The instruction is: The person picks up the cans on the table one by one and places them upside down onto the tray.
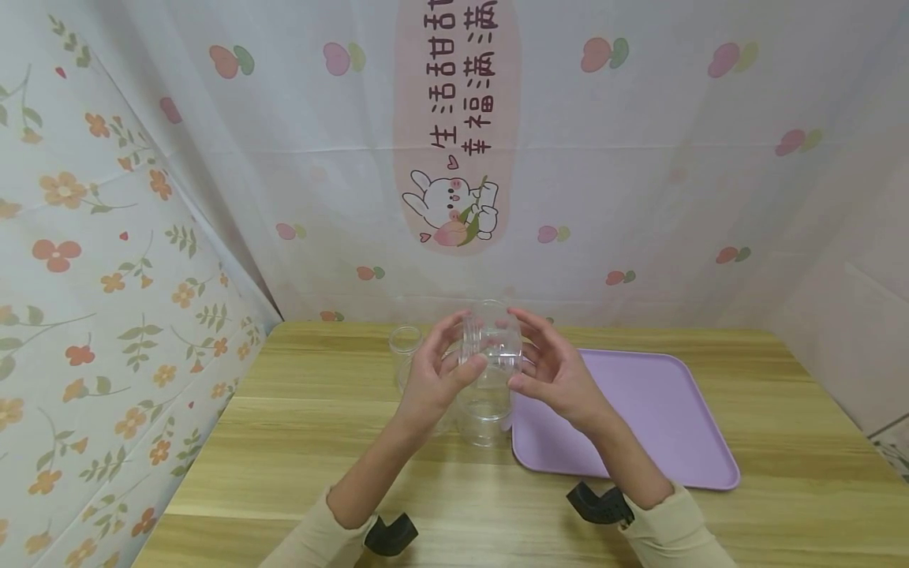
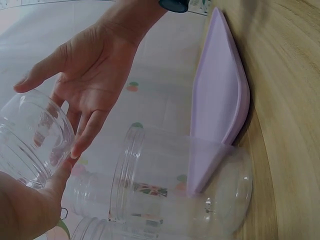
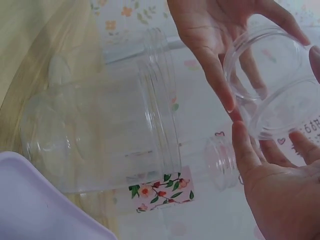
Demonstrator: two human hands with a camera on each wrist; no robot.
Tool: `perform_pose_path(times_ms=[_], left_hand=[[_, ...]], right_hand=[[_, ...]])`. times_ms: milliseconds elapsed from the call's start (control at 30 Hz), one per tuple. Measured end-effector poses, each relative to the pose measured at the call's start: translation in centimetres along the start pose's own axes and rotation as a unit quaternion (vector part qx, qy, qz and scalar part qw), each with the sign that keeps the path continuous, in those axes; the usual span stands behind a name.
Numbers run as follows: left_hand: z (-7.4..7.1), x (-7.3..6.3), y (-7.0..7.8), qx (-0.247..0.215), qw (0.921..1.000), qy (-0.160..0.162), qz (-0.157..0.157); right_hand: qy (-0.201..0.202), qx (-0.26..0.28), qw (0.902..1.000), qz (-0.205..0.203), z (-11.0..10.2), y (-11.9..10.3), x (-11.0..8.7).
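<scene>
- Held: one small transparent round plastic jar [image 1: 500, 335] (possibly glass), tipped sideways, gripped between left hand [image 1: 436, 379] and right hand [image 1: 559, 379], fingers curved.
- Table: large transparent cylindrical jar [image 3: 105, 135] nearer; slim transparent jar [image 1: 406, 353] far left; lilac rectangular tray [image 1: 667, 418] right.
- Progress (judged): handling underway; setting-down remains.

One raised clear jar [image 1: 497, 341], at least three standing jars [image 3: 100, 135], one lilac tray [image 1: 660, 418], two black wrist mounts [image 1: 390, 535], one tabletop [image 1: 284, 442]!
</scene>
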State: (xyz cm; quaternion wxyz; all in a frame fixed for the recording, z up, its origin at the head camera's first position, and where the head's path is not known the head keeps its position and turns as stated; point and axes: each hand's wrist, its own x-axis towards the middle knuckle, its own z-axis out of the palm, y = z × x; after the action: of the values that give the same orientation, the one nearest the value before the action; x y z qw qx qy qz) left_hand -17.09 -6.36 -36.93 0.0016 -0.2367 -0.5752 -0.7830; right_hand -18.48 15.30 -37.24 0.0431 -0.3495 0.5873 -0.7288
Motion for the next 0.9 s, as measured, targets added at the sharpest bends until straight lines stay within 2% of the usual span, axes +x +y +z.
perform_pose_path(times_ms=[300,900], left_hand=[[0.01,0.05,0.01,0.001,1.0,-0.001,0.003],[-0.46,-0.23,0.24,0.022,0.9995,-0.023,-0.007]], right_hand=[[0.017,-0.011,0.9998,-0.008,0.14,-0.01,-0.1],[0.004,-0.017,0.9996,-0.02,0.08,0.02,-0.28]])
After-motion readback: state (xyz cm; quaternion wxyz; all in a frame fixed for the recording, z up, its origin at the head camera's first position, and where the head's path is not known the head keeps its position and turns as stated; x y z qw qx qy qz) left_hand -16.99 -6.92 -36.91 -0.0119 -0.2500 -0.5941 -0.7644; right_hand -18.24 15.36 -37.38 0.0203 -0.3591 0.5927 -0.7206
